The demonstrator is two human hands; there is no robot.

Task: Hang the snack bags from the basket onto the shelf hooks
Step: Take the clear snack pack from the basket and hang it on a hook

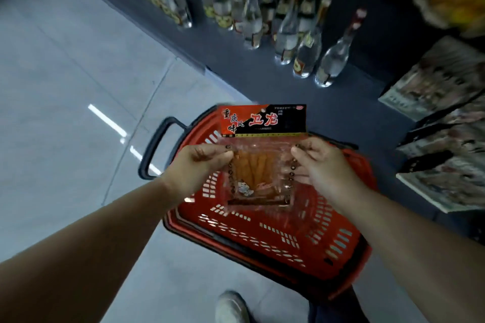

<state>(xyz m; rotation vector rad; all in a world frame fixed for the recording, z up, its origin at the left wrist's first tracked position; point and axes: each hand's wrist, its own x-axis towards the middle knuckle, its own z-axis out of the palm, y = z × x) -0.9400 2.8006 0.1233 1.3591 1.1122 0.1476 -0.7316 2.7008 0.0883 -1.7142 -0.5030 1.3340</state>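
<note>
A clear snack bag [259, 162] with a red and black header card and orange strips inside is held upright above the red basket [278, 244]. My left hand [199, 165] pinches its left edge and my right hand [317, 165] pinches its right edge. The basket stands on the floor below my hands, and the part of its inside that I can see holds no bags. No shelf hooks are in view.
Several glass bottles [288, 31] stand on a low dark shelf [262, 81] beyond the basket. Packaged goods [443, 139] are stacked at the right. The basket's black handle [157, 147] sticks out to the left over grey floor tiles. My shoe [231, 307] is near the bottom edge.
</note>
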